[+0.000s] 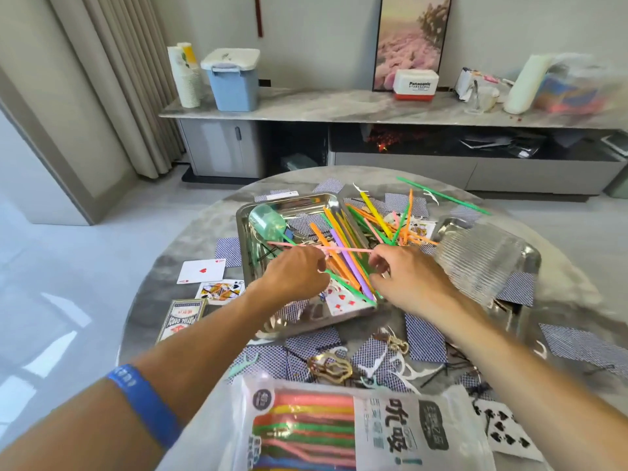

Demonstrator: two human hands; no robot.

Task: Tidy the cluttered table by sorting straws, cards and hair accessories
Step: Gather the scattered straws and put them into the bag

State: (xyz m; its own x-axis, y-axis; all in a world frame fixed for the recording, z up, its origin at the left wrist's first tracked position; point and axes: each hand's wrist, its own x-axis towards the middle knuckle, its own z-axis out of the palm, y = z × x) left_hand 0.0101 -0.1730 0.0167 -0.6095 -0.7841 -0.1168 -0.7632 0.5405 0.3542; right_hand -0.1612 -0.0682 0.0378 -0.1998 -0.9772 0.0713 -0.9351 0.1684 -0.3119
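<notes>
A: Where does the person stand in the sorting?

B: Both hands are over the steel tray (248, 212) at the table's centre. The left hand (295, 277) and the right hand (407, 277) each pinch one end of a thin pink straw (339, 249), which spans level between them across the tray, pointing from nine o'clock to three. Fingers and thumb are curled close on it; neither hand holds anything else.

A: And the other straws?

B: A loose heap of straws (346, 246), orange, green, purple and yellow, lies slanting in the tray and spills over its rim toward two o'clock. One green straw (441, 196) lies apart near the table's edge at one o'clock.

A: How would the step go well?

B: Probably by lifting the pink one straight up, clear of the heap, so it drags none along, then laying it parallel with its fellows. The straw packet (339, 433) at six o'clock looks a likely home for them.

A: What of the surface?

B: A round, grey marbled table (163, 287), glossy. Playing cards (424, 338) lie scattered, most of them face down; a card box (180, 317) sits at eight o'clock, gold hair clips (331, 368) at six. A second tray (530, 260) holding a ribbed clear lid stands at three o'clock.

A: The room?

B: A marble-topped sideboard (306, 107) behind, with paper cups and a blue bin; curtains on the left.
</notes>
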